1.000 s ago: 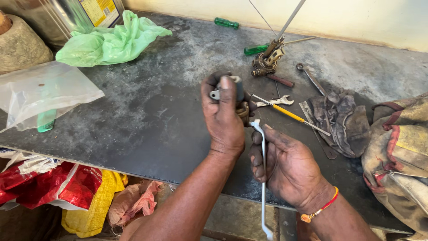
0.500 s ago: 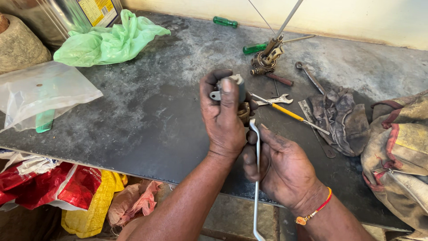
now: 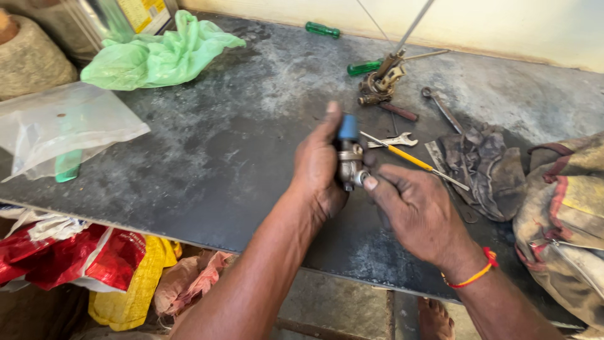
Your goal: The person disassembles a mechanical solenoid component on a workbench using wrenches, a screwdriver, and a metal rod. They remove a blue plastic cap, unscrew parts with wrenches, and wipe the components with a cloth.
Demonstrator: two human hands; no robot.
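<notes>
My left hand (image 3: 319, 169) grips a small metal fitting (image 3: 350, 165) with a blue cap (image 3: 347, 126) on top, holding it upright just above the dark bench top (image 3: 207, 145). My right hand (image 3: 420, 215) comes in from the right. Its thumb and fingertips pinch the lower side of the fitting. The long bent metal rod seen earlier is not in view.
A yellow-handled screwdriver (image 3: 410, 158) and a small spanner (image 3: 393, 141) lie just behind the hands, beside a dirty rag (image 3: 486, 165). Further back are a brass part with rods (image 3: 380, 80) and two green-handled screwdrivers (image 3: 322, 29). Plastic bags (image 3: 157, 53) lie at left, a cloth bag (image 3: 566, 208) at right.
My right hand no longer holds the long metal rod and has moved up to the fitting. My left hand has turned the fitting so that the blue cap shows on top.
</notes>
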